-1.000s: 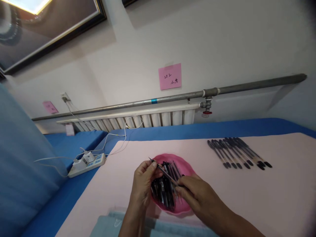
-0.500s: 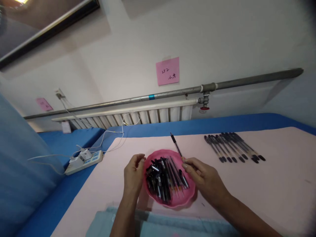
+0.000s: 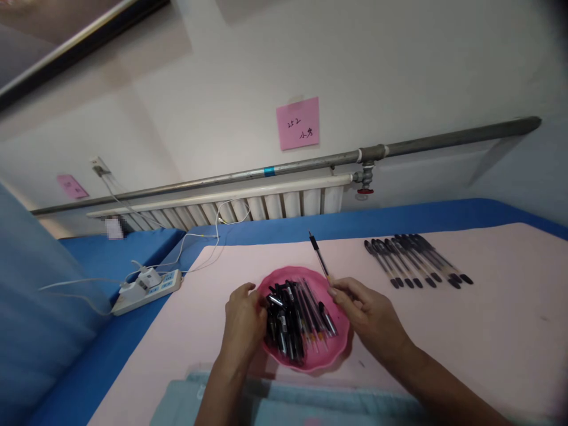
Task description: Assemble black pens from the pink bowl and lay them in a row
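My right hand [image 3: 370, 310] pinches an uncapped pen [image 3: 320, 255] near its lower end between thumb and fingers. The pen has a clear barrel and black grip, and its tip points up and away. Below it stands a pink bowl [image 3: 331, 355] with a scalloped rim. Black pen caps and parts [image 3: 286, 322] are heaped in its left half, with thin clear refills [image 3: 313, 313] beside them. My left hand [image 3: 244, 319] reaches over the bowl's left rim, its bent fingers a little apart at the edge of the black heap. Nothing held shows there.
Several assembled pens [image 3: 410, 260] lie in a slanted row at the right on the pink sheet [image 3: 488, 331]. A power strip [image 3: 148, 293] with plugs and white cables is at the left. Folded light-blue cloth [image 3: 284, 402] lies at the front edge. A radiator [image 3: 284, 204] runs along the wall.
My left hand has moved in over the bowl's rim to the black parts. My right hand still holds the pen, nearly in place. The whole view has shifted slightly.
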Available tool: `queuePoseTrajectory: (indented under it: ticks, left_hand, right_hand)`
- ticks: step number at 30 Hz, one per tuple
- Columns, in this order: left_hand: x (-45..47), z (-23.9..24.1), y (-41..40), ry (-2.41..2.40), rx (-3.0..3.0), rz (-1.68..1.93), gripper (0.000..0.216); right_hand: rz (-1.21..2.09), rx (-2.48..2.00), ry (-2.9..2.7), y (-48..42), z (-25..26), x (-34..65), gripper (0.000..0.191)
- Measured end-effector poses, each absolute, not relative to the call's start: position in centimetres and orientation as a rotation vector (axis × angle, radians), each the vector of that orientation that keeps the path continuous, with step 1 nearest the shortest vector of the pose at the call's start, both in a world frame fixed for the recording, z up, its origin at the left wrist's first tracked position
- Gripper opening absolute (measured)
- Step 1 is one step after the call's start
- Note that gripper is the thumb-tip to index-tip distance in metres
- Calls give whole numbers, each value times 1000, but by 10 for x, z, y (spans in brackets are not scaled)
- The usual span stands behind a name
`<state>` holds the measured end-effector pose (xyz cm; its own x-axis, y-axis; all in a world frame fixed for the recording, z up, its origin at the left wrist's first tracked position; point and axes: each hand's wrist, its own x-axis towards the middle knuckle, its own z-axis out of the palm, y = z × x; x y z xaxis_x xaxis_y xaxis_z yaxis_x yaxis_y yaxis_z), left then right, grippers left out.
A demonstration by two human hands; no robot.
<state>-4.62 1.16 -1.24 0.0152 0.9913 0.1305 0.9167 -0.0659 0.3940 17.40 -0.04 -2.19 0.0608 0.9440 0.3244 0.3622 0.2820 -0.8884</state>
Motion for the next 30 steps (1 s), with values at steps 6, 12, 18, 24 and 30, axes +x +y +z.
queuePoseTrajectory:
  ticks: [6,12,18,24,30]
  left_hand:
    - [-39,-15,11,2088,2130,295,37]
    - [-34,-19,11,2104,2146,308,38]
    - [-30,-14,10,2112,2206,236,35]
    - [-29,-17,11,2068,2136,478,28]
    - [-37,-6,10,1533,1425,1310,8]
  right_hand:
    - [711,-1257,-1501,-1,-23,173,19]
    - [692,-1276,-1526,0,-23,174,19]
    - [661,-1278,-1548,-1,-23,173,20]
    - [671,-1271,-1547,-1,-25,173,22]
    - [403,-1275,-1841,-3,-21,175,18]
